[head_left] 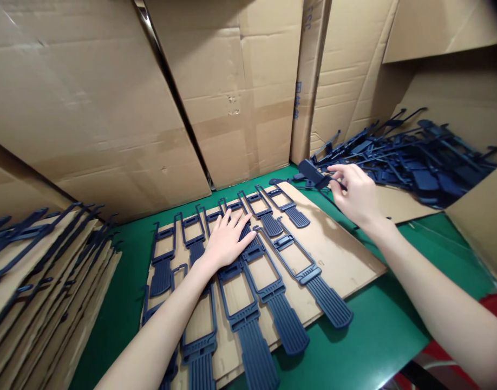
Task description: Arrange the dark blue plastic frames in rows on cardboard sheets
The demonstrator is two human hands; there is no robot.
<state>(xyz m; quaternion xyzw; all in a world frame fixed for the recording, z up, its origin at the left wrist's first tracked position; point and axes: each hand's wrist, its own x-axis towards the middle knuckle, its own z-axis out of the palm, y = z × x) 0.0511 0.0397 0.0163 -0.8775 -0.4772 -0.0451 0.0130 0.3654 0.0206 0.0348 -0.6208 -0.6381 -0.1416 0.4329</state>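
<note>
My left hand (pixel 229 238) lies with fingers spread over several dark blue plastic frames laid in two rows on a cardboard sheet (pixel 338 260). Each frame has an open rectangle and a ribbed, paddle-like end, such as the near right frame (pixel 309 276). My right hand (pixel 356 195) is raised past the sheet's far right corner. Its thumb and fingers are closed on another dark blue plastic part (pixel 313 174), which is tilted in the air. The fingers hide part of that piece.
A tangled heap of dark blue parts (pixel 419 157) fills a cardboard box at the right. Stacked cardboard sheets (pixel 70 292) with parts between them stand at the left. Large cartons (pixel 240 97) form a wall behind the green table (pixel 378 330).
</note>
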